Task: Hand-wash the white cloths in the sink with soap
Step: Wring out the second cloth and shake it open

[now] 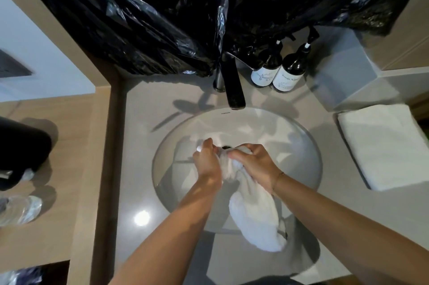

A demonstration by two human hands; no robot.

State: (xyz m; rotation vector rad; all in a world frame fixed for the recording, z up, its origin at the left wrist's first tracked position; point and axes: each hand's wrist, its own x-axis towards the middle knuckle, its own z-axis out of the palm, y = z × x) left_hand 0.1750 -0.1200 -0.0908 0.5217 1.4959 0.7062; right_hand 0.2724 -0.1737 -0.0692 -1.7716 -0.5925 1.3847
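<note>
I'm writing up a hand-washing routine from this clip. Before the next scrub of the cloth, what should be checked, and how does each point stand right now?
1. Both hands grip the cloth: ok. The left hand and right hand bunch the white cloth between them.
2. Cloth over the sink: ok. It hangs inside the sink, its tail toward the near rim.
3. Water running: not ok. No stream shows under the faucet.
4. Soap on the cloth: cannot tell. No lather is visible.
5. Soap within reach: ok, likely. Two pump bottles stand beside the faucet.
6. Folded towel kept dry: ok. It lies on the counter, apart from the sink.
</note>
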